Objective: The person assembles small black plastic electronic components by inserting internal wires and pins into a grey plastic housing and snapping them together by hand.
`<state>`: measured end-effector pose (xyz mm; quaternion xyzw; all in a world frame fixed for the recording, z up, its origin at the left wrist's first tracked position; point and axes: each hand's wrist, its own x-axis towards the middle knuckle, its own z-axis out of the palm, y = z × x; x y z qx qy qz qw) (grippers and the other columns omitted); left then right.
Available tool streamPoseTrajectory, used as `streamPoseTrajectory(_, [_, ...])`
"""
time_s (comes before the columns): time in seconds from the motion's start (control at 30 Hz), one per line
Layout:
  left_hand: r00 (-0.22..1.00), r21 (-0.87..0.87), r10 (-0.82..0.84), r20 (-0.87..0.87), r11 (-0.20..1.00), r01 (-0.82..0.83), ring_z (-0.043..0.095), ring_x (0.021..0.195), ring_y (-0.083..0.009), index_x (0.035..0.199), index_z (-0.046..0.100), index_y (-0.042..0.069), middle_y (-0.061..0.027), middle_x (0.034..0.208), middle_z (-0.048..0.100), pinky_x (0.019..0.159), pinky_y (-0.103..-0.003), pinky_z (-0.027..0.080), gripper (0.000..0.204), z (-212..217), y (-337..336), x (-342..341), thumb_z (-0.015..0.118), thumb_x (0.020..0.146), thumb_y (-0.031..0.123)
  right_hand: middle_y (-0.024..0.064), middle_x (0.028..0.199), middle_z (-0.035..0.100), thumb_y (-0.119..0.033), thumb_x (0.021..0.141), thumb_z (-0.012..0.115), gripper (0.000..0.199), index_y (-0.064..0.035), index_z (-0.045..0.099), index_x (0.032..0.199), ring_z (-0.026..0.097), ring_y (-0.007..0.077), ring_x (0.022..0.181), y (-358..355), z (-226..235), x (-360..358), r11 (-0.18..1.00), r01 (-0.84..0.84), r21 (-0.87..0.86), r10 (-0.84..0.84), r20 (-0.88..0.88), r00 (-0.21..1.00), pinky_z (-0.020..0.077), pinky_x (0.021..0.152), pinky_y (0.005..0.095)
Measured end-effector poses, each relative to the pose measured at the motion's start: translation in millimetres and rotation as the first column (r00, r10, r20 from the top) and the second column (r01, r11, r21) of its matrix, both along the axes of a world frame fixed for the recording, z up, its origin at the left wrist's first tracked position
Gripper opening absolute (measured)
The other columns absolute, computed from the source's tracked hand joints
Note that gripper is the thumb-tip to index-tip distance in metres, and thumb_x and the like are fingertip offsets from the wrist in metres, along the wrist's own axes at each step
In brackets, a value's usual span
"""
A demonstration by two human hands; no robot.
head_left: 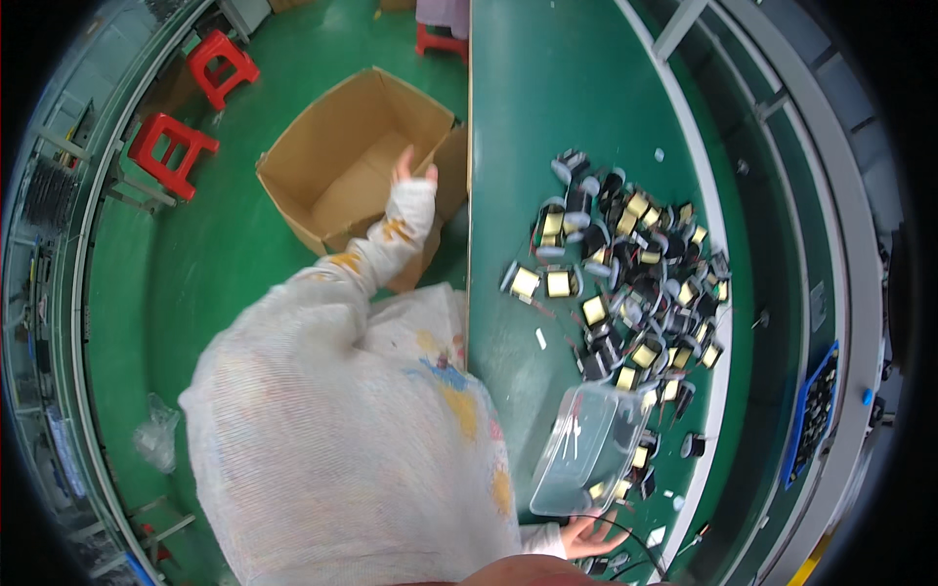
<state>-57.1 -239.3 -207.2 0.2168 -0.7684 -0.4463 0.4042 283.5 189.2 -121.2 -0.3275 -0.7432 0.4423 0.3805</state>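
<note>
My left hand (414, 169) reaches over the near side of a large open cardboard box (293, 176) on the floor. Its fingers are apart and nothing shows in them. My right hand (592, 537) is low by the end of a clear plastic container (552, 493), fingers spread, with a thin black cable (635, 540) crossing by it. A few thin white sticks (574, 437) lie in the container. Beyond it spreads a heap of small black-and-grey parts (645, 293) with pale yellow pads and thin wires. Whether my right fingers touch any part I cannot tell.
The green worktop (547, 59) has a pale rail (696, 127) along its far side. A blue tray (811, 415) of small dark pieces lies past it. Two red stools (171, 151) and a crumpled clear plastic bag (158, 435) are on the green floor at left.
</note>
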Motion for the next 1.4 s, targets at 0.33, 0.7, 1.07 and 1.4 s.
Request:
streamPoseTrajectory(0.33, [0.339, -0.536, -0.716, 0.610, -0.059, 0.842, 0.020, 0.134, -0.0408, 0.133, 0.045, 0.025, -0.0125, 0.148, 0.024, 0.104, -0.060, 0.019, 0.067, 143.2, 125.0, 76.6, 0.064, 0.073, 0.048, 0.0201, 0.112, 0.059, -0.013, 0.078, 0.071, 0.076, -0.0045, 0.026, 0.140, 0.059, 0.0221, 0.093, -21.9, 21.0, -4.8, 0.989, -0.141, -0.038, 0.143, 0.071, 0.987, 0.0453, 0.073, 0.0270])
streamPoseTrajectory(0.7, [0.036, -0.389, -0.765, 0.643, -0.286, 0.876, 0.013, 0.138, -0.0383, 0.144, 0.026, 0.017, -0.0157, 0.151, 0.013, 0.102, -0.065, 0.014, 0.078, 159.8, 176.5, 33.7, 0.062, 0.077, 0.038, 0.0191, 0.115, 0.057, 0.004, 0.070, 0.068, 0.083, -0.0040, 0.025, 0.140, 0.056, 0.0190, 0.097, -39.1, 49.2, -18.1, 0.943, -0.055, -0.328, 0.056, -0.009, 0.998, 0.0502, 0.073, 0.0228])
streamPoseTrajectory(1.07, [-0.202, -0.409, -0.697, 0.688, -0.602, 0.685, 0.044, 0.123, -0.0360, 0.118, 0.059, 0.017, -0.0118, 0.124, 0.055, 0.102, -0.041, 0.035, 0.041, 268.9, 303.5, -68.3, 0.054, 0.086, 0.043, 0.0125, 0.116, 0.057, 0.005, 0.069, 0.065, 0.077, -0.0071, 0.032, 0.138, 0.055, 0.0201, 0.102, -44.9, 56.0, -23.0, 0.921, 0.041, -0.388, -0.034, 0.024, 0.999, 0.0514, 0.078, 0.0288])
streamPoseTrajectory(1.4, [-0.431, -0.068, -0.276, 0.859, -0.896, 0.439, 0.026, 0.135, -0.0330, 0.132, 0.049, 0.015, -0.0126, 0.141, 0.039, 0.110, -0.042, 0.018, 0.058, 192.5, 400.3, -151.0, 0.040, 0.089, 0.053, 0.0134, 0.115, 0.057, 0.002, 0.073, 0.067, 0.069, -0.0066, 0.037, 0.135, 0.056, 0.0210, 0.103, -44.1, 68.1, -31.9, 0.926, 0.008, -0.378, -0.058, -0.121, 0.991, 0.0523, 0.081, 0.0305])
